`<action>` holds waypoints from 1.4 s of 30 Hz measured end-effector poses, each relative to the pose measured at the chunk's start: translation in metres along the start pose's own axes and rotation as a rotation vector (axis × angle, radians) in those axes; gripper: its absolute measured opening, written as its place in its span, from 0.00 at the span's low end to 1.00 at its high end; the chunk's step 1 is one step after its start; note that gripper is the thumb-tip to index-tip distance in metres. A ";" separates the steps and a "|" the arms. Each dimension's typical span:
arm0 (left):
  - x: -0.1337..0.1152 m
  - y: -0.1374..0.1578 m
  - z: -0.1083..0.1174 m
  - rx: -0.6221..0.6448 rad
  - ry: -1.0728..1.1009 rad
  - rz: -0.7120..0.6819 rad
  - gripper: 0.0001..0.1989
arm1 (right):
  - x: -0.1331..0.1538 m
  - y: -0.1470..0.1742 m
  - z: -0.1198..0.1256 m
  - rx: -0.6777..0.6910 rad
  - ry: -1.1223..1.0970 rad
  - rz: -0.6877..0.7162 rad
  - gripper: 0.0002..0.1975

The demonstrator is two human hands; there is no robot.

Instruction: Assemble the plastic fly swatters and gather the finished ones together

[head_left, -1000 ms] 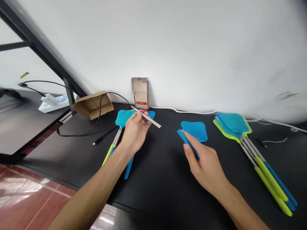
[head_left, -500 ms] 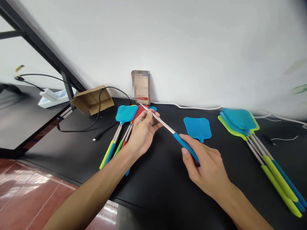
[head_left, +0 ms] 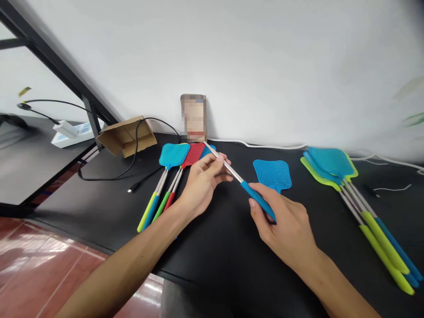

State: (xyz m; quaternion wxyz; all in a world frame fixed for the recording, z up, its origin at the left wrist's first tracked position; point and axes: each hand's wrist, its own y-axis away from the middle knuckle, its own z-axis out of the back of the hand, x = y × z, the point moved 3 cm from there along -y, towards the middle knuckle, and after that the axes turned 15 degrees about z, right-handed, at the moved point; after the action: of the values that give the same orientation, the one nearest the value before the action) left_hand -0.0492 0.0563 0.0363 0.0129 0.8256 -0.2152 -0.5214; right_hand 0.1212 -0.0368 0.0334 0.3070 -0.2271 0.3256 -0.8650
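My right hand (head_left: pixel 286 225) is closed round the blue grip of a fly swatter handle (head_left: pixel 256 198), whose metal rod slants up to the left. My left hand (head_left: pixel 207 179) pinches that rod between thumb and fingers; the far tip is bare. A loose blue swatter head (head_left: pixel 273 173) lies on the black table just beyond my right hand. Left of my left hand lie several fly swatters (head_left: pixel 175 155) with blue and red heads and green, blue and red grips. Another stack of swatters (head_left: pixel 331 163), blue and lime green, lies at the right.
A phone (head_left: pixel 194 117) leans on the white wall. An open cardboard box (head_left: pixel 127 137) stands at the back left beside a black cable (head_left: pixel 109 179) and a white power strip (head_left: pixel 76 134). Along the wall runs a white cord (head_left: pixel 258 145). A black frame (head_left: pixel 59 66) rises at left.
My left hand has shifted slightly right along the rod, toward the blue grip. My right hand keeps its hold, with the handle nearly in the same place.
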 end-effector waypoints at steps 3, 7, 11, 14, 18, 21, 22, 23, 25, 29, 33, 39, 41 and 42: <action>0.008 0.004 -0.006 0.062 -0.078 0.043 0.10 | 0.000 0.000 0.000 -0.019 0.030 -0.005 0.14; 0.016 0.006 -0.008 0.094 -0.117 0.041 0.12 | 0.000 -0.001 0.000 -0.036 0.030 -0.022 0.10; 0.020 0.006 -0.008 0.145 -0.084 0.025 0.13 | 0.004 -0.002 -0.002 -0.053 -0.049 -0.043 0.09; 0.022 0.006 -0.009 0.176 -0.070 0.004 0.13 | 0.006 -0.001 -0.003 -0.060 -0.176 -0.159 0.06; 0.025 0.005 -0.008 0.189 -0.096 0.000 0.14 | 0.008 0.005 -0.009 -0.025 -0.494 -0.447 0.06; 0.026 0.004 -0.008 0.186 -0.125 0.010 0.15 | 0.009 0.007 -0.017 -0.044 -0.793 -0.646 0.11; 0.026 0.005 -0.009 0.183 -0.131 0.011 0.15 | 0.009 0.006 -0.019 -0.040 -0.864 -0.678 0.12; 0.026 0.005 -0.010 0.178 -0.130 0.016 0.15 | 0.009 0.004 -0.020 -0.019 -0.903 -0.684 0.13; 0.026 0.007 -0.013 0.172 -0.097 0.040 0.14 | 0.003 0.001 -0.019 0.041 -0.849 -0.641 0.14; 0.027 0.010 -0.017 0.144 -0.055 0.135 0.14 | -0.030 0.000 -0.003 0.022 -0.221 -0.523 0.19; 0.025 0.011 -0.016 0.094 -0.142 0.162 0.15 | -0.069 0.011 0.003 0.058 0.372 -0.550 0.32; 0.023 0.016 -0.022 0.160 -0.349 0.106 0.14 | -0.082 0.006 -0.011 -0.018 0.430 -0.431 0.34; 0.023 0.017 -0.024 0.166 -0.431 0.117 0.14 | -0.074 0.000 -0.014 -0.136 0.174 -0.402 0.26; 0.023 0.017 -0.024 0.171 -0.459 0.134 0.14 | -0.070 -0.002 -0.016 -0.179 -0.032 -0.417 0.23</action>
State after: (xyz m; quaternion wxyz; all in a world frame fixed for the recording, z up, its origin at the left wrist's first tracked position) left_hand -0.0259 0.0270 0.0315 -0.0717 0.6676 -0.3101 -0.6731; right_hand 0.1607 0.0188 0.0102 0.1053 -0.3294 0.3422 -0.8737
